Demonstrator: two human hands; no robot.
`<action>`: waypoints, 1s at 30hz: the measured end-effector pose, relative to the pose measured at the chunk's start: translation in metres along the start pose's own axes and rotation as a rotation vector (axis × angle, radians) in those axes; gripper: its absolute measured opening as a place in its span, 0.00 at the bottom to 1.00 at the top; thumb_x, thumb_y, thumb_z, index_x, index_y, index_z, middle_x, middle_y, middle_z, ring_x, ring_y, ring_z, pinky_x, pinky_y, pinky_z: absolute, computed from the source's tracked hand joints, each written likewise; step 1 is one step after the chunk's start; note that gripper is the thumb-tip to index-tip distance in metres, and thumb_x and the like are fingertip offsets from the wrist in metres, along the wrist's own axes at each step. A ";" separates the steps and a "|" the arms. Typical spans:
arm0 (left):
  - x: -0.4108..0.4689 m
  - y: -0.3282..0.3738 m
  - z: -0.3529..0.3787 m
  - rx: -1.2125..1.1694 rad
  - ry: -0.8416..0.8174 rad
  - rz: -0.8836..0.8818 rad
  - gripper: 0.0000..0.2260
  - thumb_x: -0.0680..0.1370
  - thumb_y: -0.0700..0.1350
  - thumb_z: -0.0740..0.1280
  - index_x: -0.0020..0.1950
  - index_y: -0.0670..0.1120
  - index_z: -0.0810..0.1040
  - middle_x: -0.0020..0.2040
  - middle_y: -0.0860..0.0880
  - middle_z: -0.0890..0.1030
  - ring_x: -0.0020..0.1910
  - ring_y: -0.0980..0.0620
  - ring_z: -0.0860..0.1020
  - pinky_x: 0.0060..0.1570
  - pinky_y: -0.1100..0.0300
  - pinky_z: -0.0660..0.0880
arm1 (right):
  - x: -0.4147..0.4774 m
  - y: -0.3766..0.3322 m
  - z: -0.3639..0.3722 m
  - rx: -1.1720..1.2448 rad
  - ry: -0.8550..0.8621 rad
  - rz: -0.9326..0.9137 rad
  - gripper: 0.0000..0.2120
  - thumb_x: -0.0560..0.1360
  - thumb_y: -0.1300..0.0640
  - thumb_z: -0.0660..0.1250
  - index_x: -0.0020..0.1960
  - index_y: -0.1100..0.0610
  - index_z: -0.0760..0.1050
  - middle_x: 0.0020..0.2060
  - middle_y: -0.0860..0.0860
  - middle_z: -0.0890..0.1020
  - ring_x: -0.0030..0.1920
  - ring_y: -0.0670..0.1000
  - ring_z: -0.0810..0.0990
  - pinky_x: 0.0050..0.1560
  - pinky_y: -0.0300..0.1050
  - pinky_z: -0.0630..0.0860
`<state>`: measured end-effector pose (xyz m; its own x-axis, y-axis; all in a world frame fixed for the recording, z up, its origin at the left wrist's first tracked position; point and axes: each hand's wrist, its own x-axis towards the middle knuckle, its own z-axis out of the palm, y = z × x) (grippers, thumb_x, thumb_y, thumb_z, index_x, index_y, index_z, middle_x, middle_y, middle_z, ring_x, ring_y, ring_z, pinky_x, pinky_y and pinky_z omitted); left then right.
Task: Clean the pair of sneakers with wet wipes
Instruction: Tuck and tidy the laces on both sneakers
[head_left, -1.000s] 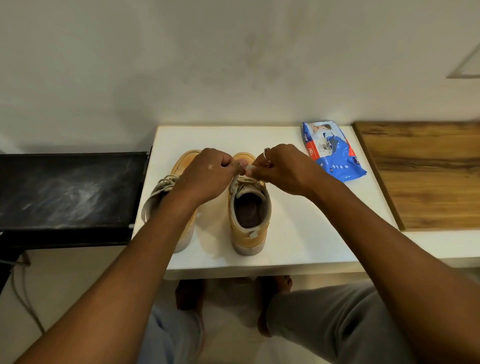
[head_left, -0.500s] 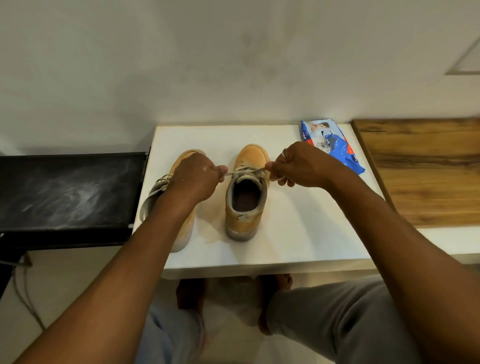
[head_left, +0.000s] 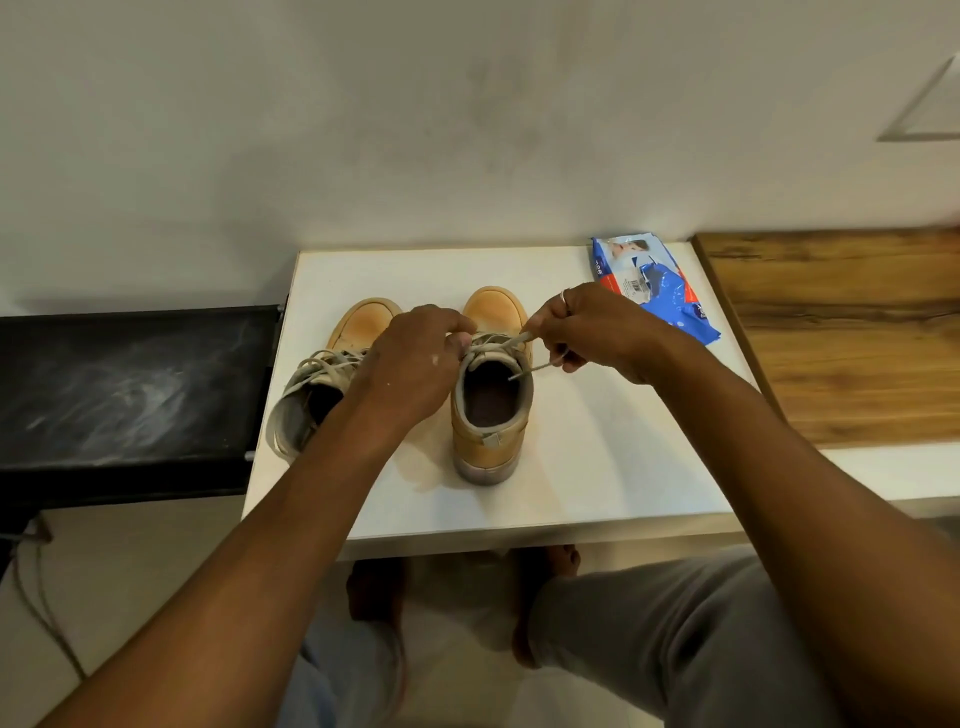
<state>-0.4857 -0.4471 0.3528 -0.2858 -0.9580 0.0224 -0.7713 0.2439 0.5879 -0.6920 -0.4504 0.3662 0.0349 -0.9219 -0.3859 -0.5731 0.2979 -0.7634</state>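
Two tan sneakers stand side by side on a white table (head_left: 597, 467), toes toward the wall. The right sneaker (head_left: 491, 436) has grey laces; my left hand (head_left: 410, 364) pinches a lace at its left side and covers part of the tongue. My right hand (head_left: 587, 327) pinches the other lace end (head_left: 524, 338), with a loose end hanging over the shoe's opening. The left sneaker (head_left: 358, 325) lies partly under my left forearm, laces loose. A blue pack of wet wipes (head_left: 660, 291) rests at the table's back right, behind my right hand.
A wooden surface (head_left: 841, 332) adjoins the table on the right. A black bench (head_left: 124, 384) stands at the left. A white wall rises directly behind the table. My knees and bare feet show below the front edge.
My hands drew apart from the middle of the right sneaker, pulling its laces out sideways. The right hand now holds a lace with its end dangling over the opening.
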 end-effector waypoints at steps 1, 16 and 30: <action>-0.001 0.002 0.001 0.004 -0.019 0.026 0.11 0.81 0.45 0.62 0.57 0.49 0.82 0.54 0.49 0.83 0.54 0.49 0.79 0.55 0.53 0.76 | 0.000 0.001 0.001 -0.070 -0.010 -0.004 0.08 0.79 0.58 0.65 0.47 0.60 0.81 0.37 0.56 0.82 0.36 0.49 0.79 0.42 0.44 0.80; 0.000 0.000 -0.004 0.094 0.008 -0.199 0.27 0.78 0.62 0.60 0.27 0.44 0.71 0.25 0.49 0.71 0.27 0.50 0.71 0.27 0.60 0.62 | 0.001 0.000 0.007 -0.060 -0.109 0.065 0.13 0.82 0.55 0.54 0.43 0.59 0.73 0.38 0.54 0.78 0.39 0.50 0.75 0.44 0.44 0.75; 0.006 -0.004 0.000 -0.646 -0.018 -0.245 0.08 0.79 0.51 0.66 0.51 0.52 0.85 0.45 0.58 0.84 0.48 0.59 0.81 0.47 0.61 0.75 | 0.005 -0.001 0.018 0.445 -0.025 0.073 0.12 0.78 0.52 0.66 0.51 0.60 0.83 0.46 0.57 0.83 0.45 0.52 0.76 0.46 0.47 0.71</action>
<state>-0.4846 -0.4532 0.3508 -0.1602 -0.9700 -0.1831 -0.3231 -0.1237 0.9382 -0.6761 -0.4512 0.3553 0.0298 -0.8897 -0.4556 -0.1671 0.4449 -0.8799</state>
